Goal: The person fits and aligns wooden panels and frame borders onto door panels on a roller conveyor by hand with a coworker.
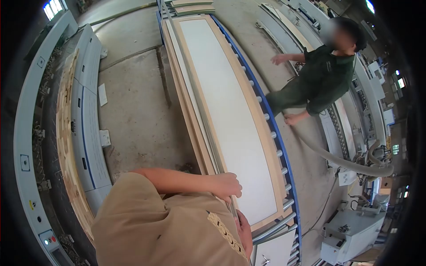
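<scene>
A long framed panel [222,93], white with a wood-coloured border, lies on a roller conveyor. Along its left edge runs a thin, long strip [195,95]. My left hand [227,186] is closed at the near part of this edge, fingers curled round the strip. Nearer my body, my right hand [243,230] is beside the panel's near corner, partly hidden by my clothing; its fingers cannot be made out.
The blue conveyor rail [277,133] with rollers runs along the right. Beyond it walks a co-worker [326,75], near a grey hose [337,162]. A long machine [84,119] with a wooden board [66,146] stands at the left. More boards [193,8] lie at the far end.
</scene>
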`<action>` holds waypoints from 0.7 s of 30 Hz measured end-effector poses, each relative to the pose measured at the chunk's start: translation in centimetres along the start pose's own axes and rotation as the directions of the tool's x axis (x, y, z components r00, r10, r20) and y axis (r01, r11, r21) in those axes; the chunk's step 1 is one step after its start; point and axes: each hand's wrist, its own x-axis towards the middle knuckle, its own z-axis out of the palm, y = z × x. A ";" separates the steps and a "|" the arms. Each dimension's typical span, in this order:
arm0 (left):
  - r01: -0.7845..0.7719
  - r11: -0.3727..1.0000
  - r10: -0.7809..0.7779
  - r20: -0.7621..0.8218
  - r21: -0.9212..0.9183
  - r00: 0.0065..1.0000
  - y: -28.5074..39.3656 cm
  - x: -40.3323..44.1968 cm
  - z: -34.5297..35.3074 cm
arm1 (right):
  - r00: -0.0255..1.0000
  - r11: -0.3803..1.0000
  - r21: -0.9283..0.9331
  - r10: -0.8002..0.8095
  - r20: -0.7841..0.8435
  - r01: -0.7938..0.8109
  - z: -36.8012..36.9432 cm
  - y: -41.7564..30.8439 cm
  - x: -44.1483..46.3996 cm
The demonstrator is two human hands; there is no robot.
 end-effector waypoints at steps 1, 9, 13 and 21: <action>0.001 1.000 -0.001 -0.008 -0.023 1.000 -0.8 -0.5 -0.8 | 0.999 0.996 -0.088 -0.018 -0.026 0.015 0.3 -0.5 0.3; 0.296 0.947 -0.318 -0.261 -0.122 0.911 -11.6 -7.7 -8.8 | 0.969 0.938 -0.316 0.068 -0.238 -0.144 2.6 -4.0 1.4; 0.377 0.906 -0.422 -0.444 -0.190 0.790 -14.5 -7.8 -8.0 | 0.955 0.957 -0.263 0.043 -0.293 -0.124 3.6 -3.1 1.1; 0.356 0.932 -0.327 -0.572 -0.064 0.752 -13.8 -8.4 -7.3 | 0.905 0.996 -0.082 -0.004 -0.426 -0.034 5.0 -2.3 0.5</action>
